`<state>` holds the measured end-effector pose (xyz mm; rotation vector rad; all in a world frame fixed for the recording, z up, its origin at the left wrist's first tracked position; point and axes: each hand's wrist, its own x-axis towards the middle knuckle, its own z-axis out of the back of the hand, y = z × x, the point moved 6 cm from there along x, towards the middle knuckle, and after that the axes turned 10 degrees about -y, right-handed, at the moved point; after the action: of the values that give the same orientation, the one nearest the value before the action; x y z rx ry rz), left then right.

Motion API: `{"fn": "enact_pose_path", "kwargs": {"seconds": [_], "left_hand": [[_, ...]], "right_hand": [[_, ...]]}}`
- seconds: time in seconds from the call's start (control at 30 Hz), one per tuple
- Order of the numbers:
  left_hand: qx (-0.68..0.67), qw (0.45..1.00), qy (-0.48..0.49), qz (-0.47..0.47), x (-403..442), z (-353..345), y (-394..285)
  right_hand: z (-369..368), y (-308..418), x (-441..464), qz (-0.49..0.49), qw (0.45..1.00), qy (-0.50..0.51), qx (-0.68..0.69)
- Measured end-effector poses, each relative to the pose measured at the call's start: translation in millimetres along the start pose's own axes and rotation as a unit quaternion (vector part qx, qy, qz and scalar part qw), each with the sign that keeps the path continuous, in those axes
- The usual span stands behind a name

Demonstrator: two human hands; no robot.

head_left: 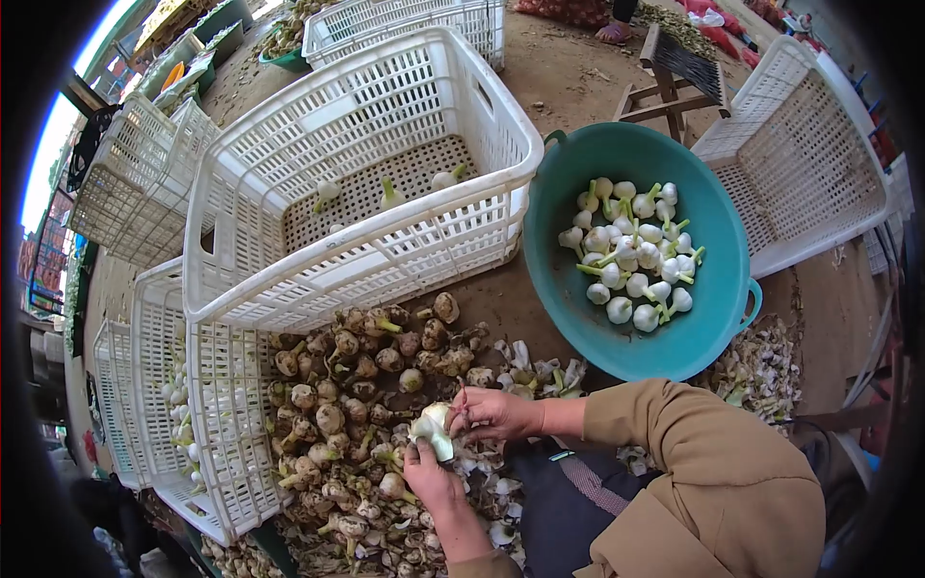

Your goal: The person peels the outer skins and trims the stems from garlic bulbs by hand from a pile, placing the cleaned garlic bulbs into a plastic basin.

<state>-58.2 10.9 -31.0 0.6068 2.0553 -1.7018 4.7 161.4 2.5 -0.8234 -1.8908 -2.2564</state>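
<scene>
A pale, partly peeled garlic bulb (433, 430) is held between my two hands, above the heap of unpeeled garlic. My left hand (436, 479) grips it from below, the thumb pressed against its loose white skin. On its right side my right hand (496, 414) is closed, the fingertips pinched at the bulb. Something thin and reddish shows at those fingers; I cannot make out what it is. Brown, dirty garlic bulbs (330, 419) lie heaped beside and beyond my hands. Shed garlic skins (487, 489) are scattered below them.
A green tub (708, 318) with cleaned white garlic (631, 255) stands to the right. Ahead, a large white crate (361, 241) contains a few bulbs. Another white crate (226, 424) is at left, and one (800, 154) leans at far right near a small stool (670, 82).
</scene>
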Motion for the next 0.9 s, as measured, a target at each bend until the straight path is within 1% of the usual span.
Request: {"fn": "enact_pose_path", "kwargs": {"seconds": [0.03,0.07,0.1,0.13,0.17,0.2,0.23,0.27,0.3,0.33,0.37,0.4,0.43,0.47,0.53,0.57,0.6,0.63,0.67,0.7,0.77,0.8,0.87,0.9], "left_hand": [[-0.027,1.0,-0.016,0.0,-1.0,-2.6,0.5],[-0.053,0.998,-0.012,0.006,0.2,-2.0,4.6],[-0.057,0.998,-0.021,0.033,-2.9,-3.2,4.6],[-0.066,0.997,-0.007,0.049,-5.0,-6.3,4.5],[-0.059,0.998,-0.005,0.035,-5.4,-7.9,4.6],[-0.074,0.997,-0.015,0.026,-2.7,-8.0,8.0],[-0.085,0.996,-0.021,0.023,-5.9,-8.7,8.6],[-0.066,0.997,-0.01,-0.047,-13.8,-14.9,1.9],[-0.047,0.992,0.003,-0.115,-26.7,-23.8,-6.2],[0.042,0.984,0.012,-0.172,-42.9,-30.0,-11.4],[0.122,0.951,0.019,-0.284,-54.9,-33.1,-8.6],[0.27,0.891,0.078,-0.355,-66.8,-46.7,-14.5],[0.317,0.855,0.139,-0.386,-72.2,-64.3,-11.7],[0.392,0.814,0.184,-0.387,-71.5,-76.4,0.3],[0.458,0.73,0.347,-0.371,-67.7,-80.9,26.8],[0.416,0.749,0.382,-0.346,-70.3,-79.9,33.6],[0.414,0.751,0.384,-0.343,-72.5,-81.0,34.5],[0.414,0.782,0.324,-0.335,-68.4,-78.6,28.9],[0.413,0.809,0.26,-0.327,-63.1,-75.7,21.6],[0.397,0.836,0.188,-0.328,-55.5,-70.9,9.1],[0.4,0.849,0.087,-0.333,-37.4,-60.0,-1.7],[0.371,0.884,0.121,-0.258,-25.0,-56.5,3.6],[0.376,0.871,0.178,-0.26,-16.1,-65.5,1.0],[0.378,0.875,0.199,-0.227,-12.1,-70.0,3.1]], "right_hand": [[2.8,-1.0,3.8,0.005,1.0,0.027,0.014],[3.6,0.9,8.0,0.01,0.998,0.053,0.011],[5.6,7.6,14.5,0.031,0.997,0.063,-0.027],[5.3,6.4,16.8,0.059,0.996,0.063,-0.04],[7.2,2.9,17.4,0.074,0.995,0.048,-0.041],[10.7,2.0,21.3,0.054,0.998,0.027,-0.032],[14.4,-8.6,19.8,0.015,0.999,-0.019,-0.033],[23.1,-21.8,19.1,-0.117,0.989,-0.081,0.037],[30.0,-33.2,14.1,-0.248,0.953,-0.143,0.105],[39.5,-41.6,13.1,-0.285,0.923,-0.218,0.138],[54.3,-49.9,15.2,-0.302,0.896,-0.285,0.154],[65.7,-64.3,14.5,-0.34,0.841,-0.358,0.22],[77.8,-68.5,13.8,-0.363,0.844,-0.354,0.175],[83.3,-68.6,12.8,-0.36,0.845,-0.355,0.175],[90.2,-61.9,14.7,-0.318,0.902,-0.292,0.02],[95.3,-63.8,10.0,-0.329,0.888,-0.322,0.01],[101.6,-68.9,5.7,-0.345,0.875,-0.34,0.02],[106.9,-72.5,2.4,-0.359,0.861,-0.358,0.03],[107.9,-69.3,3.0,-0.329,0.874,-0.357,0.035],[107.2,-66.2,3.0,-0.329,0.875,-0.354,0.036],[93.5,-57.7,4.8,-0.324,0.901,-0.289,0.033],[83.8,-53.0,5.6,-0.323,0.91,-0.255,0.049],[65.0,-45.5,8.5,-0.282,0.936,-0.203,0.064],[58.0,-44.2,8.1,-0.283,0.939,-0.185,0.065]]}}
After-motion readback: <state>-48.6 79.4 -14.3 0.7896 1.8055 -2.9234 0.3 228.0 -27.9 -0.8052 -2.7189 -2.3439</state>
